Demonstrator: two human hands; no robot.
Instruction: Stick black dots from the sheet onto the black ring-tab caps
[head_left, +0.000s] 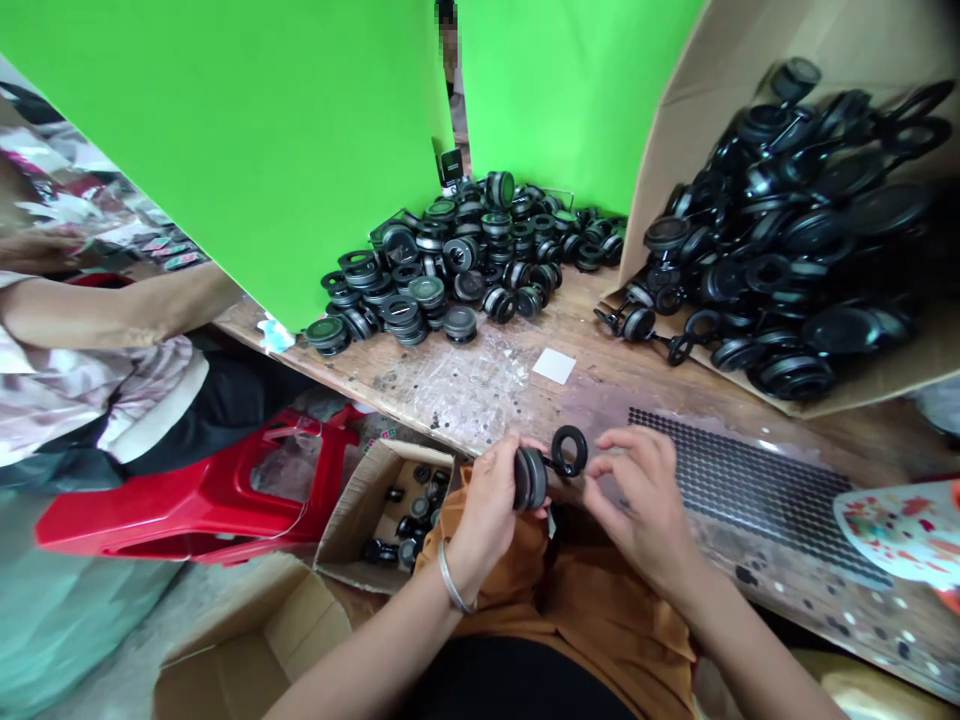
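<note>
My left hand (491, 500) grips a black round disc-shaped part (531, 478) with grey edging, holding it on its side above my lap. A short arm joins it to a black ring (557, 448) that points to the right. My right hand (637, 490) is just right of the ring, its fingers bent and apart, and nothing shows between them. Beyond it on the table lies a sheet of small black dots (750, 490). A small white square (554, 366) lies farther back.
Many similar black parts (465, 255) are heaped against green panels (300, 130). A tipped cardboard box (675, 110) at right spills more. Below the table edge (390, 400) are an open box (352, 520) with parts and a red stool (187, 510). Another person's arm (112, 310) rests at left.
</note>
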